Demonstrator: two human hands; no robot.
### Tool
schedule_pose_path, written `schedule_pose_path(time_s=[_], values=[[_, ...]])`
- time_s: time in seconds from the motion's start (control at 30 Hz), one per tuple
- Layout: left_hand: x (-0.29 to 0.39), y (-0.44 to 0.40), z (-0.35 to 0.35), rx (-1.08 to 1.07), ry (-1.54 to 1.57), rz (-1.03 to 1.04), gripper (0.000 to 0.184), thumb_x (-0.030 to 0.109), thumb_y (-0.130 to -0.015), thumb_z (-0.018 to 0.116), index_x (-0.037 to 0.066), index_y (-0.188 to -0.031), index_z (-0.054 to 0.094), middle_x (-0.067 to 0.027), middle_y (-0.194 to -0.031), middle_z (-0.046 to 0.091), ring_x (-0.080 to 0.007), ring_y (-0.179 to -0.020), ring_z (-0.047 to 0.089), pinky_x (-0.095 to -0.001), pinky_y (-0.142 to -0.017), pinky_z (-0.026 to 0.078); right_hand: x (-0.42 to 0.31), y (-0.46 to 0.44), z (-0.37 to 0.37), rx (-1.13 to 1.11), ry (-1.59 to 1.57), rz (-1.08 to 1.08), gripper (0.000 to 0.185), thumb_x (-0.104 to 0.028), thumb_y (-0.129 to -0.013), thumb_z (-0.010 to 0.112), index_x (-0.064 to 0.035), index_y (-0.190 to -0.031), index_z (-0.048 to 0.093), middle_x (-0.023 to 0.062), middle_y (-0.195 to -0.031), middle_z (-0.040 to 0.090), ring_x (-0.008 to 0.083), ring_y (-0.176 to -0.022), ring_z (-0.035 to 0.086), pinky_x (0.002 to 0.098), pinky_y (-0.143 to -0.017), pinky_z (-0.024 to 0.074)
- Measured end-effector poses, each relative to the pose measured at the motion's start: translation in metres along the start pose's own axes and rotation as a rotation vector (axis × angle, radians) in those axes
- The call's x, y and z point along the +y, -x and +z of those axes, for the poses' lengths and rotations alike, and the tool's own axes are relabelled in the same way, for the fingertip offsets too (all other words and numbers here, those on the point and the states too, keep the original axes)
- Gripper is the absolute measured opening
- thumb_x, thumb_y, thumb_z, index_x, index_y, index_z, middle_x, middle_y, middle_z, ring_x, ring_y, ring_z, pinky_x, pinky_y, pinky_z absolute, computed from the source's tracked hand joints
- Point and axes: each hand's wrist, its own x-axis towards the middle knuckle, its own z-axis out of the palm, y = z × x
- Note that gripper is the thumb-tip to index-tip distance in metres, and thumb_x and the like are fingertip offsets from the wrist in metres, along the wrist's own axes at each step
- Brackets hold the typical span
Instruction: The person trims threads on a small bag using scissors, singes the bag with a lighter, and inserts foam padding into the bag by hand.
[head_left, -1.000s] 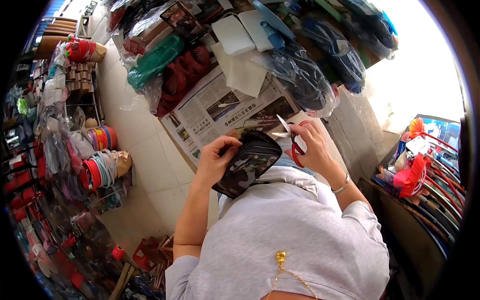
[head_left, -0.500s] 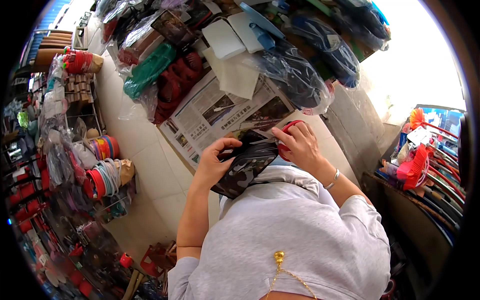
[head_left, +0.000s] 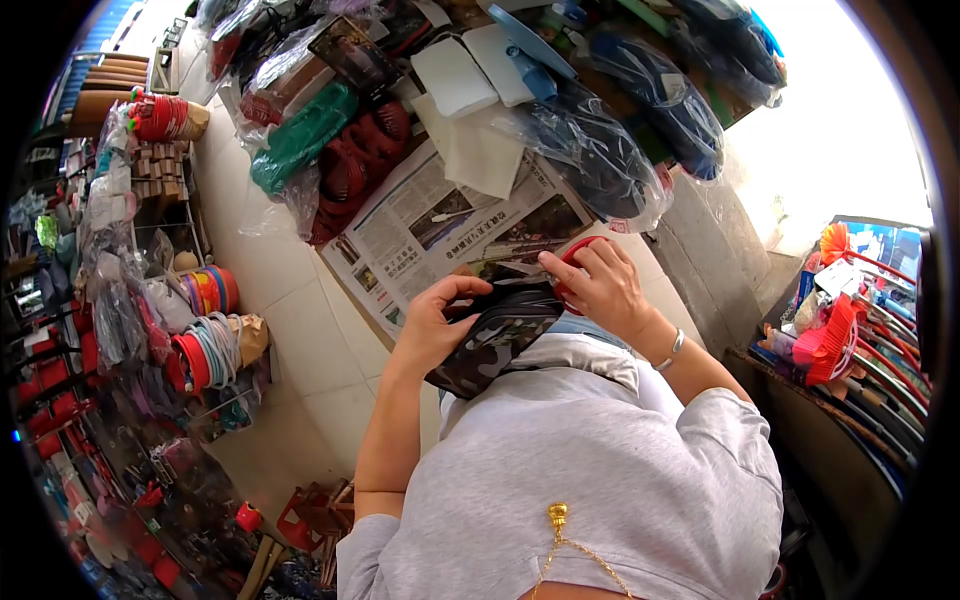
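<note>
A black and grey camouflage zip bag point(head_left: 490, 357) lies against my lap, just below my shirt. My left hand point(head_left: 436, 322) is closed on the bag's upper left edge, its thumb and fingers curled at the dark opening. In my right hand point(head_left: 608, 292) are red-handled scissors point(head_left: 580, 250), my fingers wrapped around the handle. Their metal blades point left above the bag's top edge. Whether the blades touch the bag, or anything at its opening, I cannot tell.
Newspaper point(head_left: 400, 240) covers the table edge ahead. Plastic-wrapped shoes point(head_left: 595, 150), maroon sandals point(head_left: 360, 165) and white pads point(head_left: 455, 78) lie on it. Brushes with red bristles point(head_left: 828, 345) stand at right. Crowded shelves with rolls of hose point(head_left: 215, 350) line the left.
The scissors' blades have tilted a little upward and away from the bag. My left hand keeps its hold, and the whole view has shifted slightly.
</note>
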Motion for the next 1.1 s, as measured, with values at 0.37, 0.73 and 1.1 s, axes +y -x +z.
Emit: schedule_pose_path(time_s=[0.37,0.73,1.1], values=[[0.001,-0.013,0.005,-0.071,-0.002,-0.025,0.033,-0.006,-0.079,0.065,0.002,-0.11,0.062,-0.0019,-0.105,0.063,-0.0107,-0.096,0.058,-0.0243,-0.086,0.048,0.003,0.014,-0.002,0.083,0.033,0.031,0.044,-0.016,-0.071,0.069,-0.0197,-0.115,0.064,-0.0005,-0.076,0.055,0.0165,-0.072,0.054,0.0301,-0.067,0.0478],[0.006,-0.02,0.013,-0.105,-0.079,-0.025,0.031,-0.003,-0.079,0.066,0.003,-0.109,0.063,-0.0026,-0.104,0.064,-0.0103,-0.096,0.058,-0.0248,-0.087,0.047,0.0,0.027,-0.006,0.125,0.023,0.106,0.049,-0.01,-0.06,0.074,-0.0152,-0.108,0.067,0.0005,-0.07,0.054,0.0181,-0.067,0.055,0.0325,-0.062,0.0484],[0.012,-0.021,0.016,-0.16,-0.136,0.013,0.033,0.002,-0.079,0.068,0.002,-0.111,0.062,-0.0032,-0.105,0.064,-0.0108,-0.094,0.059,-0.0254,-0.086,0.048,0.004,0.038,-0.001,0.13,0.025,0.098,0.045,-0.013,-0.062,0.077,-0.0155,-0.105,0.066,-0.0025,-0.065,0.052,0.0157,-0.06,0.055,0.0307,-0.054,0.0468]])
